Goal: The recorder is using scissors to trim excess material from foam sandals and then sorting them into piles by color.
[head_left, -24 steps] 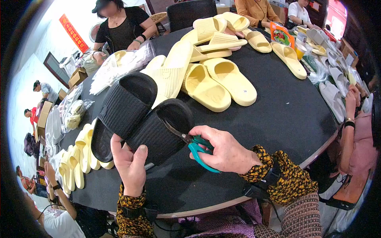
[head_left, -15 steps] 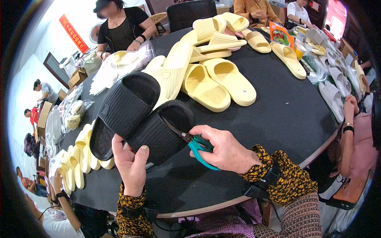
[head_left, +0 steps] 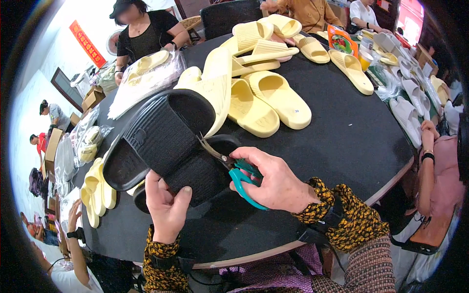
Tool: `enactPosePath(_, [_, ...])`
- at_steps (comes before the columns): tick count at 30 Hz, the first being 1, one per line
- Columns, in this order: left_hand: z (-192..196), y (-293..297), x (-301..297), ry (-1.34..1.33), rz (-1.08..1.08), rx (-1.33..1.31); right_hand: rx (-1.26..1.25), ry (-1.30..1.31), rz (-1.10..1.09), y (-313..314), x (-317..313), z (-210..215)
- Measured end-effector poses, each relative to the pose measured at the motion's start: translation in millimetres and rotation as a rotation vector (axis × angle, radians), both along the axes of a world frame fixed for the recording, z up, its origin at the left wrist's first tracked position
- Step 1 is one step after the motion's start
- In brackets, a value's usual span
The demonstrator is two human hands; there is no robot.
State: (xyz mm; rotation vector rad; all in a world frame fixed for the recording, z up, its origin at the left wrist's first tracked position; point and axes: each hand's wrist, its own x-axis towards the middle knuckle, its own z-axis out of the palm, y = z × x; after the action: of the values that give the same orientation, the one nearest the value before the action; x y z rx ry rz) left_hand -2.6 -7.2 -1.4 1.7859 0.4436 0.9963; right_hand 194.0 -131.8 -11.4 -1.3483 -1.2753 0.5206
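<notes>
My left hand [head_left: 167,205] grips a pair of black slide sandals [head_left: 159,128] by the lower edge, thumb on the near side. One sandal overlaps the other, and both are held above the dark table. In my right hand [head_left: 278,180] is a pair of scissors [head_left: 244,188] with teal handles. The metal blades are parted and reach across the sandals' straps, their tips near the edge of the upper strap. Whether they touch the material I cannot tell. Behind the black pair, yellow slide sandals [head_left: 251,107] lie on the table, some stacked on each other.
The dark round table [head_left: 337,161] has more yellow sandals [head_left: 97,188] at its left edge and grey ones [head_left: 405,119] at right. Clear plastic bags [head_left: 146,80] lie before a person in black [head_left: 146,34]. An orange packet [head_left: 342,40] and yellow cup [head_left: 365,59] stand at the far right.
The black sandals have turned and shifted, the upper one now covering more of the other. The scissor blades show more fully. Fewer yellow sandals show at the left edge.
</notes>
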Motion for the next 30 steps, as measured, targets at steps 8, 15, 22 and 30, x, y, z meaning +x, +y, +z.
enactPosePath(8, [1.3, -8.6, 5.5, 0.020, -0.070, -0.004, 0.048, 0.017, -0.035, -1.7, 1.7, 4.4])
enactPosePath(15, [5.4, -12.5, 1.8, 0.115, -0.065, 0.058, 0.045, 0.086, -0.022, -4.4, 3.8, 11.9])
enactPosePath(22, [4.3, -12.0, 0.7, 0.126, -0.069, 0.154, 0.144, 0.039, -0.025, -4.1, 5.6, 13.0])
enactPosePath(30, [2.7, -14.0, 4.9, 0.080, -0.074, 0.113, 0.126, 0.048, -0.111, -5.8, 10.7, 13.0])
